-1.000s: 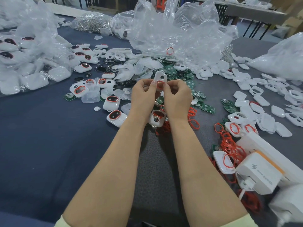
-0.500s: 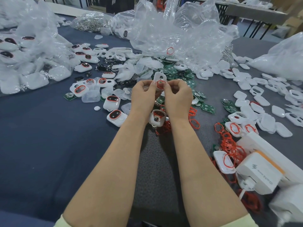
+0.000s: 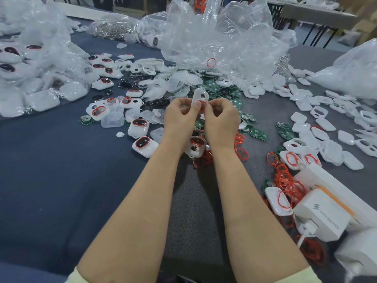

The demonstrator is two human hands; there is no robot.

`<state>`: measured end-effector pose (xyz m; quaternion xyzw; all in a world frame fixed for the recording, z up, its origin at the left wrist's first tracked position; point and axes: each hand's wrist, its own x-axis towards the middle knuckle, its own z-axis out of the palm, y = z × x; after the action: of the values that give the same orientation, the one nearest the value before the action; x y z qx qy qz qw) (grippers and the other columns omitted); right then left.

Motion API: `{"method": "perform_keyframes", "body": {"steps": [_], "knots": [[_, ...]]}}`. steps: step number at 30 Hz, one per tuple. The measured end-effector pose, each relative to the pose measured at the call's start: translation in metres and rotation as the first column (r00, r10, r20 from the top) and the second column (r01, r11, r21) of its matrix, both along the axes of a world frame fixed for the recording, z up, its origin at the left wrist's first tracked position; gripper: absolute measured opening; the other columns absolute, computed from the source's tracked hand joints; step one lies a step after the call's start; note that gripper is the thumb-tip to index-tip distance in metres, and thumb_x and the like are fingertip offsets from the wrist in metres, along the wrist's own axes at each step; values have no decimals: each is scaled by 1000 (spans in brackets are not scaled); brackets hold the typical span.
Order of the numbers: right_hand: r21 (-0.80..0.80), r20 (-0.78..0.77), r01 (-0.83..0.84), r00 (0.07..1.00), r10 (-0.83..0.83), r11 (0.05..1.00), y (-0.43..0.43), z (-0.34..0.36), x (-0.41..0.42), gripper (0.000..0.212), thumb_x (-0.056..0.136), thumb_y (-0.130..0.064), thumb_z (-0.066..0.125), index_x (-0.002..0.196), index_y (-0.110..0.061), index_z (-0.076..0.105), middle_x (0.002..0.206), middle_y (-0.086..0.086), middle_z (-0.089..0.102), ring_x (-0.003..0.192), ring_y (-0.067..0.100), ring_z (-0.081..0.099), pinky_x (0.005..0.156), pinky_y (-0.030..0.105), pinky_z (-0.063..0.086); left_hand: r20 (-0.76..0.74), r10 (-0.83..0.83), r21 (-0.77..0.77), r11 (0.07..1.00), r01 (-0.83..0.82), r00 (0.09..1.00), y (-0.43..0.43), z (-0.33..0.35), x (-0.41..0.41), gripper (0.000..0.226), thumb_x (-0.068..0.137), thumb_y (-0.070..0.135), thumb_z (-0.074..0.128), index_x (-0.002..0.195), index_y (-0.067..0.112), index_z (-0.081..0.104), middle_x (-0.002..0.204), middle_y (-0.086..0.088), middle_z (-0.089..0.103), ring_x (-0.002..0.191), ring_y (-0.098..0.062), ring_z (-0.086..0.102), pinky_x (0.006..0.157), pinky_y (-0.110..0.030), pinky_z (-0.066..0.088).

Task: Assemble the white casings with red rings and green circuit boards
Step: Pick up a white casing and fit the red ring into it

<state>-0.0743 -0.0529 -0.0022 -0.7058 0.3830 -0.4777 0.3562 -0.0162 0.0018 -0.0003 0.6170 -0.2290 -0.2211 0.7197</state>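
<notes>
Head view, looking down my two bare forearms: my left grip and my right grip meet above the middle of the table, knuckles toward me and fingers curled in. Between them stands one white casing, raised off the table and nearly upright, its top end with a small oval hole poking out above my fingertips. My left grip pinches the casing's lower part, thumb laid across its face. My right grip pinches a red ring against that same face, just beside my left thumb; how far the ring is seated I cannot tell, as my fingers cover most of it. Below my wrists another casing with red at its opening lies on the table among loose red rings. A heap of green circuit boards lies just beyond my hands, under the edge of crumpled clear plastic bags. To my left lie casings with red rings fitted. To my right plain white shells are scattered, and nearer me is a tangle of more red rings, touching a white charger block.
</notes>
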Motion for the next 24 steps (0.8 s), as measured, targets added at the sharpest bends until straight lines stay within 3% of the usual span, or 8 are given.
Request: {"method": "perform_keyframes", "body": {"steps": [10,15,18,24], "knots": [[-27,-18,21,1000,-21,999,2,0,2,6,89,-11,62,84,-9,61,67,-12,51,64,2,47,61,3,34,-54,29,-6,1000,-30,998,-3,-1,0,26,95,15,59,109,-7,57,91,-18,70,82,-23,69,84,-36,56],[1,-10,7,1000,-7,1000,1,0,2,6,89,-12,62,85,-7,63,70,-9,54,67,7,50,63,11,34,-107,32,-14,999,-34,994,-4,-2,2,23,98,12,51,111,-7,57,100,-23,69,97,-33,68,94,-44,53],[-13,-19,10,1000,-10,1000,2,0,2,7,89,-11,61,83,-8,62,68,-9,53,65,4,49,61,7,35,-90,32,-24,999,-34,995,-4,-1,1,22,98,11,51,110,-6,56,94,-17,69,88,-25,68,91,-39,55],[-14,-28,10,1000,-11,1000,1,2,0,6,89,-11,61,85,-7,63,70,-7,55,68,9,53,66,12,38,-31,35,8,999,-35,999,-3,-2,-2,21,96,17,57,104,-2,60,77,-6,68,69,-11,66,72,-25,56]]}}
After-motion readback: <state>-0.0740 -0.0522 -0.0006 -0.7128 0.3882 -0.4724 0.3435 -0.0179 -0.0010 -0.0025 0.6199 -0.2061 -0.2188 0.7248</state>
